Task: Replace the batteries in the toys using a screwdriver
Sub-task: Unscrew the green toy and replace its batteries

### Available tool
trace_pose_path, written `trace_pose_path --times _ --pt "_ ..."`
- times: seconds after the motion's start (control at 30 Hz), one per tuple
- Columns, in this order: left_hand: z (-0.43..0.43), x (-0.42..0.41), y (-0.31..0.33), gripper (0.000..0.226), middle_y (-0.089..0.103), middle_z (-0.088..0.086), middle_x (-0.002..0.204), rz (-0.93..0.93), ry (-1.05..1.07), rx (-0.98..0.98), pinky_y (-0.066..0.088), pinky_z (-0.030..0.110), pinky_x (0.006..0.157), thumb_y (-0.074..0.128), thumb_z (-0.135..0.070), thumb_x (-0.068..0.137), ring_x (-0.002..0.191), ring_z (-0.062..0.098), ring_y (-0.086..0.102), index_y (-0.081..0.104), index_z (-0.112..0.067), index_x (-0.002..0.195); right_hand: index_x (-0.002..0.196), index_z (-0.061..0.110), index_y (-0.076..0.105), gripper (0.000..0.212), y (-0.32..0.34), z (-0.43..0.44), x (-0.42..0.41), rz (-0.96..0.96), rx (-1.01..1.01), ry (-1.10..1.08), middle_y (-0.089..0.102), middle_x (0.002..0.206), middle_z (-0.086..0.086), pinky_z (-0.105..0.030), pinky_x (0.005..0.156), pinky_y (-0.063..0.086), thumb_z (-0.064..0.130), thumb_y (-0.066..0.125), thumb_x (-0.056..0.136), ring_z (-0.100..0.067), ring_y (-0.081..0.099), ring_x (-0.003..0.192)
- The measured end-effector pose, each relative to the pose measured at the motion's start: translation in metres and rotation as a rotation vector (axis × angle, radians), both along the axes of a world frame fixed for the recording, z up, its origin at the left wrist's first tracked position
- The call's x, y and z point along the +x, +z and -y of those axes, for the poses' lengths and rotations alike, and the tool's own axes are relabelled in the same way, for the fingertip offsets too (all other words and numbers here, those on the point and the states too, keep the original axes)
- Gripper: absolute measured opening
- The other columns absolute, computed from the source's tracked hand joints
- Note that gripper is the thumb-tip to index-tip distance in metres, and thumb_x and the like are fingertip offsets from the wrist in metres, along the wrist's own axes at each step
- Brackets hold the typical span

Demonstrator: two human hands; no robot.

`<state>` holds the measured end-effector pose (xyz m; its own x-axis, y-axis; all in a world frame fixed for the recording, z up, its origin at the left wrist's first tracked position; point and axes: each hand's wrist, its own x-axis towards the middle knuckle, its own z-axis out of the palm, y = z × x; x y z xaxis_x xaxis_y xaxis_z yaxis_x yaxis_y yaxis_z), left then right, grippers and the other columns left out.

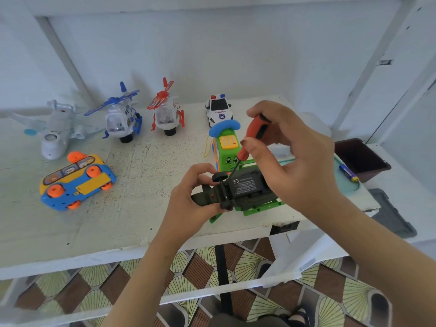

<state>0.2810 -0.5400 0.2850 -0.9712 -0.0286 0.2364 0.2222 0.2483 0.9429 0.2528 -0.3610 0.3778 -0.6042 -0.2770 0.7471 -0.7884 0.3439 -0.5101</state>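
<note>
While the dark green toy (245, 187) lies belly-up at the near edge of the counter (118, 220), its black labelled plate facing the camera, the step in hand looks like loosening the screw of the battery cover. The left hand (188, 199) curls round the toy's narrow end and grips it. The right hand (299, 161) pinches the red handle of the screwdriver (253, 135) between thumb and fingers, and the thin shaft slants down to the underside, just beside a small black wheel. The screw head itself is too small to make out.

To do this well, the blade should probably stand more in line with the screw than at a slant. The hand should press down firmly before turning, so that the tip does not ride out. The left hand should brace the toy against the counter rather than hold it free; whether it rests there now I cannot tell.

A fresh battery (348, 172) lies on the teal tray (354, 192) to the right, near a brown bin (361, 159). A green telephone toy (227, 147) stands just behind the work, so a loosened screw could roll under it.
</note>
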Motion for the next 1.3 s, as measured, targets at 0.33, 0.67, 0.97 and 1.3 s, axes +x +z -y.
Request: trace_pose_path --times 0.33,0.67,0.97,1.3 --pt "0.001 0.000 0.000 0.062 0.068 -0.006 0.085 -0.017 -0.002 -0.034 0.058 0.028 0.064 0.083 0.007 0.064 0.071 0.015 0.068 0.054 -0.030 0.104 0.116 0.011 0.054 0.034 0.002 0.007 0.001 0.131 -0.154 0.077 0.067 0.100 0.001 -0.028 0.080 0.057 0.002 0.068 0.086 -0.010 0.069 0.084" --pt "0.004 -0.001 0.002 0.060 0.067 -0.008 0.085 0.018 -0.006 0.002 0.059 0.034 0.068 0.085 -0.006 0.061 0.072 0.016 0.068 0.055 -0.041 0.100 0.135 0.005 0.046 0.048 0.007 0.008 -0.005 0.148 0.039 0.209 0.059 0.117 -0.001 -0.026 0.089 0.054 -0.006 0.056 0.089 -0.010 0.065 0.102" --pt "0.004 -0.006 0.004 0.057 0.067 -0.006 0.084 0.007 -0.030 -0.004 0.060 0.037 0.069 0.082 -0.013 0.059 0.080 0.018 0.068 0.056 -0.041 0.100 0.125 0.008 0.053 0.042 0.016 0.009 -0.010 0.126 0.109 0.190 0.059 0.095 0.001 -0.025 0.075 0.056 -0.008 0.057 0.086 -0.013 0.064 0.079" --pt "0.011 -0.010 -0.001 0.061 0.071 0.004 0.084 0.045 0.006 0.089 0.054 0.028 0.055 0.083 0.009 0.065 0.063 0.015 0.066 0.053 -0.023 0.107 0.118 0.015 0.049 0.028 0.007 0.012 -0.024 0.288 -0.201 0.155 0.059 0.084 0.003 -0.031 0.072 0.056 0.004 0.054 0.093 -0.014 0.067 0.075"
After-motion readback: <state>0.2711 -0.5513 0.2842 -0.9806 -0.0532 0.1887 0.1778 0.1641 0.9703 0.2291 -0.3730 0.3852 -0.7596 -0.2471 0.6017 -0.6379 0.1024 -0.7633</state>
